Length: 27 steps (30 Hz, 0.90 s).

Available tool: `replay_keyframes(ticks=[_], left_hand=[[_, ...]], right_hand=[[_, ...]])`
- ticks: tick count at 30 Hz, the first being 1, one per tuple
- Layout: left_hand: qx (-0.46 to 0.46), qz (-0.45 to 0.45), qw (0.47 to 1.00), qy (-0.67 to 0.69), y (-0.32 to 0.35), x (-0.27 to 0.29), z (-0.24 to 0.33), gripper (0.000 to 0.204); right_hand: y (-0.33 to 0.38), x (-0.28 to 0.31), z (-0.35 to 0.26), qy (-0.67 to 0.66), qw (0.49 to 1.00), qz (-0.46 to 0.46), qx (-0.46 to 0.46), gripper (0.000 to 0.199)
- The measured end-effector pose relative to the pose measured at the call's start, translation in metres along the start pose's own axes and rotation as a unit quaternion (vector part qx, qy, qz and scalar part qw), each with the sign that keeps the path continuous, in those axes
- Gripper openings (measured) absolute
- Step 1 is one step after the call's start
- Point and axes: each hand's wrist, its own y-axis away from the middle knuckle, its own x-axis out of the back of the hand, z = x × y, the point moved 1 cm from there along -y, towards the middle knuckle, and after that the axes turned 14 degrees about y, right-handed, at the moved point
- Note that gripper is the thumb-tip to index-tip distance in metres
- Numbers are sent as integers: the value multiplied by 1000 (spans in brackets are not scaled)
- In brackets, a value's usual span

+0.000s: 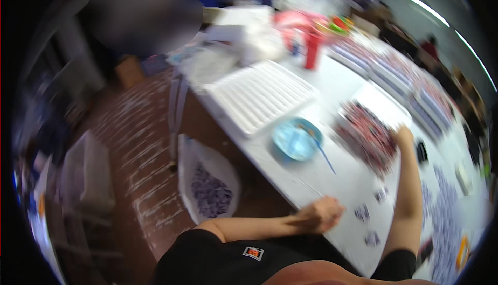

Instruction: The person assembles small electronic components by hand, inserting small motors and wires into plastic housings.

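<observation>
Over the table's near edge my left hand [322, 214] is closed, its fingertips drawn together. What it holds, if anything, is too blurred to make out. My right hand [403, 136] reaches out to the right side of a heap of thin red and dark pieces [367, 135], touching or nearly touching it. Its fingers are smeared by motion. Behind that heap lies a white tray [386, 103]. Left of the heap is a light-blue bowl [296, 145] with a thin blue stick [326, 156] leaning out of it. Several small purple-and-white pieces [362, 212] lie between my forearms.
A ribbed white foam tray [262, 95] lies at the table's left edge. Behind it are a red cup [312, 50] and plastic bags [262, 44]. Below the edge hangs a white bag [187, 181] of purple pieces. At right are long trays [391, 80] and a black object [422, 151].
</observation>
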Motion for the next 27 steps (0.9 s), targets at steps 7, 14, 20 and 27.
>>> replay_keyframes(ticks=[7,14,20,27], left_hand=[[57,62,996,-8,6,-1,29,22],[14,7,1000,-10,-3,3,11,24],[28,-1,995,-95,-7,27,17,27],[51,7,998,-35,-28,3,19,22]], right_hand=[[5,38,-33,-82,985,-135,-64,61],[2,12,22,-155,983,-27,-95,54],[14,81,-28,-392,915,-11,-95,47],[-37,46,6,-772,626,-9,-114,44]])
